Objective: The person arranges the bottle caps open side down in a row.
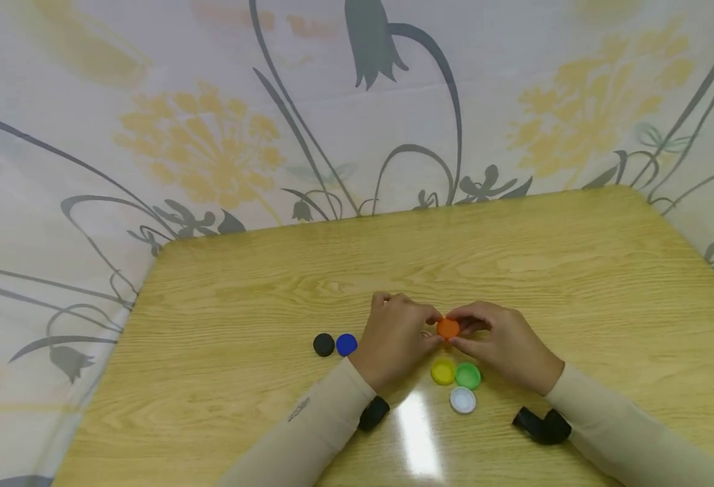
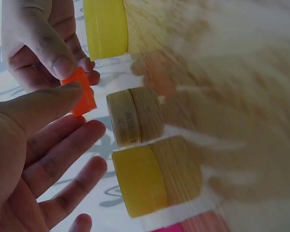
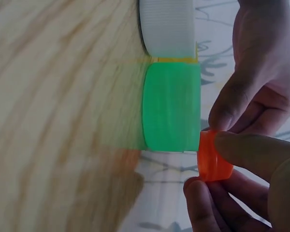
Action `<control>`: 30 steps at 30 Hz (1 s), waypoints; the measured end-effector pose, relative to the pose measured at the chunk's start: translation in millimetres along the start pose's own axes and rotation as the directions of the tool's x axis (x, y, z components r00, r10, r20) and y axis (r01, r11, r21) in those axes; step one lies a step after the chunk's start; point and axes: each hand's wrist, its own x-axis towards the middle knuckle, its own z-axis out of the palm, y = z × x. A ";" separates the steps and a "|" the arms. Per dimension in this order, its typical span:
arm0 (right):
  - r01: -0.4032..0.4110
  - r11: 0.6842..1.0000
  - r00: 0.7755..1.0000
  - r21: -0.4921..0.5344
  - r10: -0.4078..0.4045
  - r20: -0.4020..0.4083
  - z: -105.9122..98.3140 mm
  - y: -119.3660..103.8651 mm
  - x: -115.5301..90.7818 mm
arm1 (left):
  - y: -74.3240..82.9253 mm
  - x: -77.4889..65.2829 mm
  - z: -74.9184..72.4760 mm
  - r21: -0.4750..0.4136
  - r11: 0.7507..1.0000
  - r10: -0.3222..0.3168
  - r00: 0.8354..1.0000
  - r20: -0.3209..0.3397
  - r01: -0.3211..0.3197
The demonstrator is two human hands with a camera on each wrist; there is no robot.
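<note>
An orange bottle cap (image 1: 448,329) is held between both hands over the table. My left hand (image 1: 396,338) pinches it from the left; in the left wrist view its thumb lies across the cap (image 2: 82,94) and the other fingers spread below. From the right, my right hand (image 1: 506,345) pinches the same cap with thumb and fingertips. Just in front of the hands lie a yellow cap (image 1: 443,372), a green cap (image 1: 468,377) and a white cap (image 1: 463,400), grouped closely. The green cap (image 3: 171,106) stands right beside the orange one in the right wrist view.
Left of the left hand, a black cap (image 1: 323,345) and a blue cap (image 1: 346,345) lie side by side on the wooden table (image 1: 223,304). A cream cap (image 2: 123,117) shows in the left wrist view. Flower-patterned cloth (image 1: 308,122) rises behind the table.
</note>
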 end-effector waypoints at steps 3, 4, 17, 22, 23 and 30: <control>-0.039 0.999 0.999 0.027 0.038 0.021 -0.2 2.1 -0.6 | 1.4 1.8 1.9 0.002 1.000 0.003 1.000 0.015 -0.003; -0.056 0.998 0.998 0.035 0.055 0.031 -0.2 2.7 -0.6 | 1.7 2.4 2.5 0.002 1.000 0.003 1.000 0.023 -0.003; -0.141 0.990 0.985 0.003 0.140 0.097 1.3 5.8 0.8 | 3.9 6.8 3.5 0.037 0.999 0.005 0.996 0.094 -0.008; -0.147 0.989 0.984 -0.020 0.148 0.100 0.0 4.3 0.8 | 3.8 6.7 3.0 0.029 1.000 -0.003 0.995 0.097 0.000; -0.148 0.989 0.984 -0.025 0.150 0.100 -0.2 4.3 0.6 | 3.9 6.7 3.0 0.026 1.000 -0.004 0.995 0.098 0.002; -0.138 0.989 0.985 -0.054 0.142 0.097 1.2 5.9 -0.4 | 4.0 5.9 4.3 0.039 0.999 -0.008 0.995 0.096 0.004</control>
